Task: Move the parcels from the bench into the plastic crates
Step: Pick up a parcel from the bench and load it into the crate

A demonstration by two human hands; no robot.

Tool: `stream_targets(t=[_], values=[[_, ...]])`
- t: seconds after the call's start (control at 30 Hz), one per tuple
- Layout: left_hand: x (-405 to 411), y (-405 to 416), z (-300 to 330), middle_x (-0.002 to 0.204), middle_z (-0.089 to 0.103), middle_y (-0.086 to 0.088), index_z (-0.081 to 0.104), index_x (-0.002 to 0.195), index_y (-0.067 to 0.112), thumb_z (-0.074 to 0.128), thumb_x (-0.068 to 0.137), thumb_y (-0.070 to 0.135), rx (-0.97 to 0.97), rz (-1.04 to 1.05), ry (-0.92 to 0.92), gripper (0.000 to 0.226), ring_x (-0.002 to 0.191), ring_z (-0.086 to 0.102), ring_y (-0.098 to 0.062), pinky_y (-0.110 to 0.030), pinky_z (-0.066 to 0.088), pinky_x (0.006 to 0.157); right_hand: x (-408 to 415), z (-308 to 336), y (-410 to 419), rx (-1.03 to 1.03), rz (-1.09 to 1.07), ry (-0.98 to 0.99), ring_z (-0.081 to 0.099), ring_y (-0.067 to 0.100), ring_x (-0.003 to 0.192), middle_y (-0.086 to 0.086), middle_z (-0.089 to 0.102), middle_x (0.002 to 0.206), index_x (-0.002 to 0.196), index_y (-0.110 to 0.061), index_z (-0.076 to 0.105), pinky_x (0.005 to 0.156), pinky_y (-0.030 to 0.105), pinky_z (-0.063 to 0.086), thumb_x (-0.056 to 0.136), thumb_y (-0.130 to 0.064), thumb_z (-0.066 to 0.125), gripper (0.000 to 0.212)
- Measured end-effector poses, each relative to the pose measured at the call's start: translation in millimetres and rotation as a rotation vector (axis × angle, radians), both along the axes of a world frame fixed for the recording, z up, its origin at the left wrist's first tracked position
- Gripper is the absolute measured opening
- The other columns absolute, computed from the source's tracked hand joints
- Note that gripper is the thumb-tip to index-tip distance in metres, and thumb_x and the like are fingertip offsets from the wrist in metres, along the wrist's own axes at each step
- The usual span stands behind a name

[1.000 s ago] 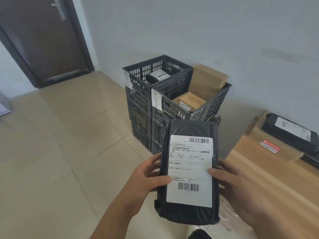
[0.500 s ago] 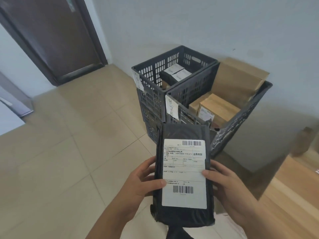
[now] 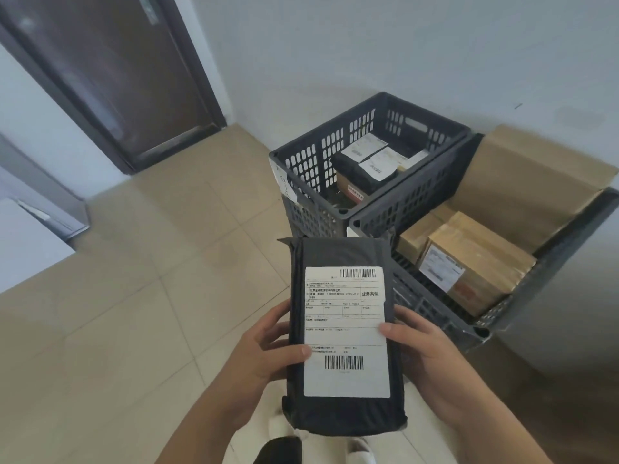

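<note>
Black plastic wrap covers the parcel [image 3: 345, 333] I hold up in front of me, its white shipping label [image 3: 345, 333] facing me with a barcode at the top and another near the bottom. My left hand [image 3: 264, 356] grips its left edge, thumb pressed across the front onto the label's lower left, the other fingers curled round behind. My right hand [image 3: 425, 356] clamps the right edge the same way, thumb tip on the label's right margin. The parcel is in the air, above the tiled floor [image 3: 134, 313] and just short of the crates.

Just beyond its top edge stands the nearer crate [image 3: 418, 202], dark grey with slotted walls. Inside it lie brown cardboard boxes: one [image 3: 482, 262] carries a white label on its near end and is wrapped in clear tape, a second [image 3: 415, 236] sits touching its left side, and a large plain carton [image 3: 522, 182] leans tilted against the far right corner, rising above the rim.

Touching that crate on its far left side is the second crate [image 3: 311, 159], the same kind, a paper tag on its near left corner. It holds black-wrapped parcels [image 3: 365, 165] with white labels, lying on a brown box [image 3: 351, 192].

Farther still are the pale wall [image 3: 368, 45] and, at far left, a dark brown door [image 3: 110, 72].
</note>
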State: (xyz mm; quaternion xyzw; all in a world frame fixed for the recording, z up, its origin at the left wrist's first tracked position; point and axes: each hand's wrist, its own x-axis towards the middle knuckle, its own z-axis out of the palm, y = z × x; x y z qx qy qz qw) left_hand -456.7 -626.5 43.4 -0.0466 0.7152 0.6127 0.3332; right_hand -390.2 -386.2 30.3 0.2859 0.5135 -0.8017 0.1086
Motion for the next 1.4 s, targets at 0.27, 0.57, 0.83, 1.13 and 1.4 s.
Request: stream_targets(t=[0.27,0.57,0.83,1.13,1.4], values=[[-124.6,19.4,-15.4,0.126,0.072,0.007,0.044,0.144,0.049,0.071,0.078,0.034,0.013,-0.231,-0.046,0.073,0.117,0.07,-0.021,-0.052,0.056,0.101,-90.4,-3.3,3.9,0.067,-0.093,-0.047,0.075,0.029,0.106,0.009,0.078,0.114,0.121,-0.011,0.072,0.104,0.048,0.05,0.092,-0.02,0.068,0.031],[-284.3,20.9,-22.8,0.123,0.072,0.01,0.042,0.146,0.05,0.075,0.091,0.038,0.032,-0.426,-0.115,0.065,0.117,0.067,-0.013,-0.045,0.057,0.098,-215.2,4.4,-25.8,0.158,-0.27,-0.225,0.073,0.032,0.109,0.007,0.079,0.111,0.117,-0.012,0.074,0.109,0.057,0.047,0.098,-0.033,0.063,0.03],[-397.5,35.0,-10.6,0.12,0.076,0.003,0.053,0.14,0.045,0.073,0.092,0.025,0.033,-0.46,-0.089,0.055,0.11,0.072,-0.02,-0.047,0.059,0.09,-279.4,14.8,-19.7,0.254,-0.429,-0.255,0.071,0.024,0.11,0.002,0.077,0.116,0.123,-0.018,0.07,0.1,0.044,0.052,0.102,-0.041,0.058,0.034],[-496.2,77.9,23.1,0.111,0.073,-0.001,0.055,0.131,0.052,0.074,0.093,0.022,-0.23,-0.497,0.198,0.052,0.094,0.073,-0.016,-0.034,0.057,0.066,-317.6,-10.5,51.7,0.333,-0.696,-0.28,0.064,0.022,0.115,0.004,0.067,0.123,0.125,-0.019,0.067,0.106,0.045,0.051,0.103,-0.029,0.061,0.025],[-548.6,144.5,18.6,0.105,0.079,0.014,0.067,0.123,0.042,0.06,0.099,0.024,-0.443,-0.666,0.02,0.03,0.102,0.072,-0.016,-0.039,0.053,0.08,-377.5,-72.9,103.5,0.72,-0.626,-0.454,0.018,0.03,0.154,0.002,0.017,0.169,0.159,-0.032,0.025,0.123,0.058,0.025,0.098,-0.036,0.065,0.073]])
